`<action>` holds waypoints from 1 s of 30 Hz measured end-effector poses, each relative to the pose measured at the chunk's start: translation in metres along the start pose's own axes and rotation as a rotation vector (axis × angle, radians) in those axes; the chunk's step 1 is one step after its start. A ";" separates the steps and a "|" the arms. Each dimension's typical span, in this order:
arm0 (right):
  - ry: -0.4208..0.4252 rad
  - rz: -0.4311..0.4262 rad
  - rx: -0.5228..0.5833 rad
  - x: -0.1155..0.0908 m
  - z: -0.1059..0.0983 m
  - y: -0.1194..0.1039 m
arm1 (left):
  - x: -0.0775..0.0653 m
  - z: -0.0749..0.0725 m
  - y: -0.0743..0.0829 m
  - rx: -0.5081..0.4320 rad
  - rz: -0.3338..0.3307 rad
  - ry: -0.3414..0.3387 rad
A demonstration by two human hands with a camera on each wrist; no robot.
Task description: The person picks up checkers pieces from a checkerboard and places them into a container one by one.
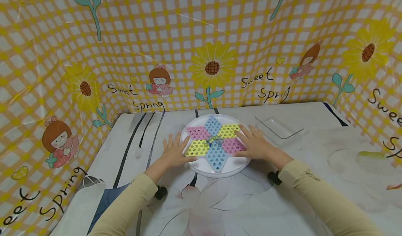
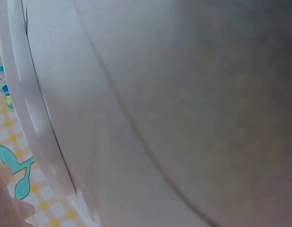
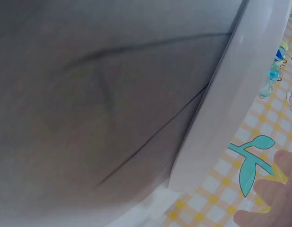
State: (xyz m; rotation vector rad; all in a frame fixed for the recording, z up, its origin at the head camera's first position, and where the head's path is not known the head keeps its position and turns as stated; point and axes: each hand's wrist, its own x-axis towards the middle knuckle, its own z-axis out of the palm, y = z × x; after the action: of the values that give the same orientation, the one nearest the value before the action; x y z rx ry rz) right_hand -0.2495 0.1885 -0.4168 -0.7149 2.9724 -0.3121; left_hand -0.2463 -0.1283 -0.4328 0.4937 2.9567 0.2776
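Observation:
A round white board (image 1: 232, 164) lies on the table, with perforated diamond panels in blue (image 1: 213, 124), pink (image 1: 197, 132) and yellow (image 1: 194, 149) forming a star. Several glass marbles (image 1: 216, 139) cluster at its centre; both wrist views catch marbles (image 2: 6, 90) (image 3: 274, 72) above the board's rim (image 3: 217, 113). At the left edge my left hand (image 1: 172, 155) rests with fingers spread, its thumb over the near-left rim. Opposite, my right hand (image 1: 258, 144) lies spread over the right rim, fingertips close to the yellow and pink panels. Neither hand grips anything visible.
A clear, shallow rectangular tray or lid (image 1: 284, 128) lies to the right of the board. The table cover (image 1: 201, 208) is white with dark lines and printed flowers. Behind it hangs a yellow checked curtain (image 1: 176, 30) that also runs along both sides.

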 end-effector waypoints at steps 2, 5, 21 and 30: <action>0.009 -0.013 0.031 0.004 0.000 -0.001 | -0.001 0.000 -0.001 -0.007 0.001 0.000; 0.032 -0.040 0.066 0.009 0.001 -0.002 | -0.001 0.001 -0.002 -0.021 0.012 -0.002; 0.132 -0.075 0.282 0.037 0.009 -0.017 | -0.010 0.005 -0.010 -0.057 0.001 -0.066; 0.088 -0.092 0.427 0.045 0.008 -0.015 | -0.011 0.003 -0.008 -0.054 0.008 -0.113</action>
State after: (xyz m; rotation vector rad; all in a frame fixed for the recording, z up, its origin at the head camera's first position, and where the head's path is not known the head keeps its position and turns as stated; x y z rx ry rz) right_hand -0.2822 0.1531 -0.4220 -0.7961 2.8023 -0.9691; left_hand -0.2379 -0.1385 -0.4363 0.4975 2.8305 0.3193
